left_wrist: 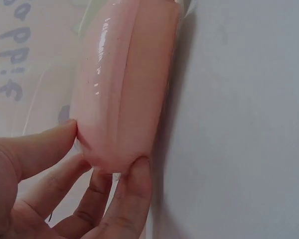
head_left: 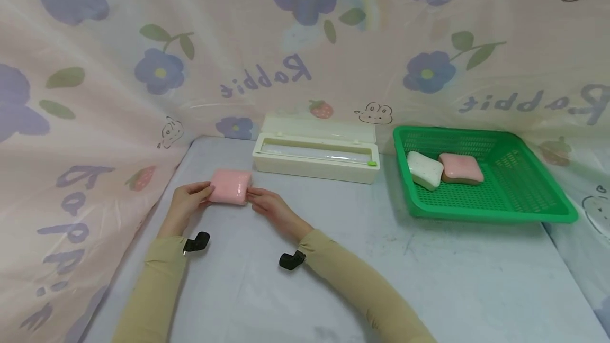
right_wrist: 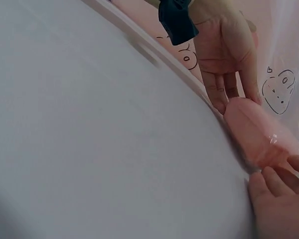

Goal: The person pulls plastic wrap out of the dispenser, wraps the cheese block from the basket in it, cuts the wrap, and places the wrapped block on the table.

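A pink two-layer sponge in shiny clear film lies on the left part of the table. My left hand pinches its left end; in the left wrist view the thumb is on one face and the curled fingers are at the end and lower edge. At the opposite end, my right hand pinches the wrap. The right wrist view shows both hands at the two ends of the sponge, with the right fingertips against the film. The sponge's underside is hidden.
Behind the hands stands a white cling film box, lid raised, a roll inside and a green slider at its right end. To the right, a green basket contains a white speckled sponge and another pink sponge. A patterned curtain encloses the table.
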Available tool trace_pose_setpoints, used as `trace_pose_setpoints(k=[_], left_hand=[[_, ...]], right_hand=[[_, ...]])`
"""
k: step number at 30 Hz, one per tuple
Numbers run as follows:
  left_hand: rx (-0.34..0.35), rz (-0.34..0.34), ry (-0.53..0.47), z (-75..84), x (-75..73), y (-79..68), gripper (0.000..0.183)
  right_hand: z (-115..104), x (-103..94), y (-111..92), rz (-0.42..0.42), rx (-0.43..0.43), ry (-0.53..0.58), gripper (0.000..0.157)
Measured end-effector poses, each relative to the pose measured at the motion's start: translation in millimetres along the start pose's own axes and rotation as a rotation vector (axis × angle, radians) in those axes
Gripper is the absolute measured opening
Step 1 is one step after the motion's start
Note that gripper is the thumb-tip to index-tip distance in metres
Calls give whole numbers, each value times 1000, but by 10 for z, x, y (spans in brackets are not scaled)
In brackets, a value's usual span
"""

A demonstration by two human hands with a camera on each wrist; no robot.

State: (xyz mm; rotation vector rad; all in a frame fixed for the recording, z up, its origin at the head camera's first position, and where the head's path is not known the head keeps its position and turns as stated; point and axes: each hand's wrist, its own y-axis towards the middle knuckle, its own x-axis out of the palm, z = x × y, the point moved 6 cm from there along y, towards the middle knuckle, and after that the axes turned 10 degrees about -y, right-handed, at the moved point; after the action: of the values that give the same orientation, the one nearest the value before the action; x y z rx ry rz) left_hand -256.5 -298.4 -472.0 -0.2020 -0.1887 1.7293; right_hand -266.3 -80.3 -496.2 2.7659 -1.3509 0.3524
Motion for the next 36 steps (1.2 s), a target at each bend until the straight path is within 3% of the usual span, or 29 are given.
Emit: trace_pose_setpoints(k=[21, 28, 31, 36], left_hand=[[37, 106, 8, 85, 10, 57, 39], [163, 226, 128, 265, -15, -15, 38], [221, 206, 107, 387, 46, -32, 39], [239, 56, 14, 560, 263, -28, 44]], right_hand=[[10, -23, 141, 27, 52, 88, 52], [-97, -307, -38, 73, 26, -20, 47], [-221, -499, -158, 88, -34, -78, 44], [-494, -884, -394, 128, -137, -193, 40]])
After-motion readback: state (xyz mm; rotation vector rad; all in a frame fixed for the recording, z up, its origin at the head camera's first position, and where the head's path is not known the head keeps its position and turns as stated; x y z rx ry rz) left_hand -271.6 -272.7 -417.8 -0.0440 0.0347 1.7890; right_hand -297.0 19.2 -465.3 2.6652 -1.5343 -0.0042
